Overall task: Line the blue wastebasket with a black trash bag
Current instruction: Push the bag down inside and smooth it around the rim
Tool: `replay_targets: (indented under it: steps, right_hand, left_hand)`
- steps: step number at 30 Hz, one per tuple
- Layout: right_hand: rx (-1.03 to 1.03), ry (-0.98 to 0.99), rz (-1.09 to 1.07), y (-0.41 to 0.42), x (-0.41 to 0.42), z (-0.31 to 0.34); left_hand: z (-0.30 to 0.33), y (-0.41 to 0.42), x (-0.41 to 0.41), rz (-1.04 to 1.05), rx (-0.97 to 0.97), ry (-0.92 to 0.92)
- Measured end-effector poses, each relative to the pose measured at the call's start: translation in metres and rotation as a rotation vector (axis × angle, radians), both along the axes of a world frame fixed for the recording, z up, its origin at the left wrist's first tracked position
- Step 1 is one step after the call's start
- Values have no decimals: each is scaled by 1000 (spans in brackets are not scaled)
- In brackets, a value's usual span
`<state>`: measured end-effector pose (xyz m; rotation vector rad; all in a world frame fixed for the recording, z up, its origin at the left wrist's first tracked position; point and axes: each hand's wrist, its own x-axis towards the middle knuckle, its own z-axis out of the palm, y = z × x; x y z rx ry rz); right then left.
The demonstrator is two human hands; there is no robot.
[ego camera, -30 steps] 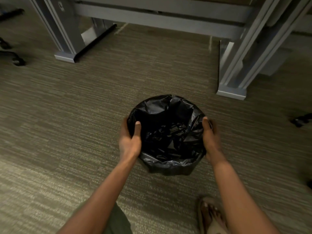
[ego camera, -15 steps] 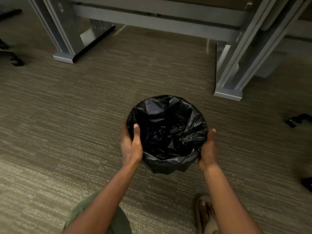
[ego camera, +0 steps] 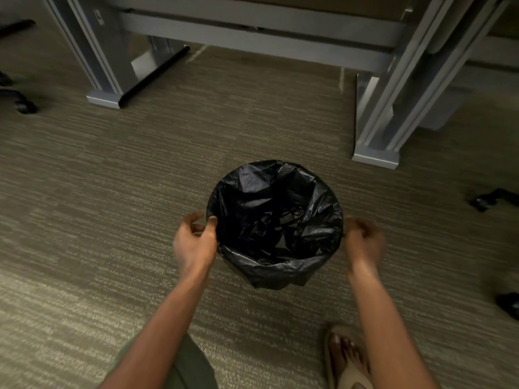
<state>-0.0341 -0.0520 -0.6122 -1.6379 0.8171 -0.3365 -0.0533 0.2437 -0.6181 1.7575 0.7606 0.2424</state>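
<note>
Head view: your round wastebasket (ego camera: 280,279), wrapped in a crinkled glossy black plastic trash bag (ego camera: 275,220), stands on the striped grey-green carpet floor (ego camera: 112,220).

The bag covers the basket's rim and outer wall, sagging into folds inside; no blue shows. Your left hand (ego camera: 193,242) sits at the left rim, fingers loosely curled, thumb touching the bag's edge, grip half open. Your right hand (ego camera: 363,241) is blurred just beside the right rim; you cannot tell its grip. Open carpet lies left; a grey metal desk leg (ego camera: 376,155) stands behind-right, your sandalled foot (ego camera: 348,360) nearer.
</note>
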Motion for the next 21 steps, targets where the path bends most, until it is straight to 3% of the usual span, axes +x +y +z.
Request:
replay_targets:
  steps: [11, 15, 21]
  right_hand:
    - [399, 69, 141, -11, -9, -16]
    - [428, 26, 150, -14, -6, -18]
    - [448, -54, 146, -19, 11, -11]
  left_hand:
    - [-8, 15, 6, -20, -133, 54]
    - [-9, 16, 15, -32, -252, 49]
    - [4, 10, 44, -48, -279, -48]
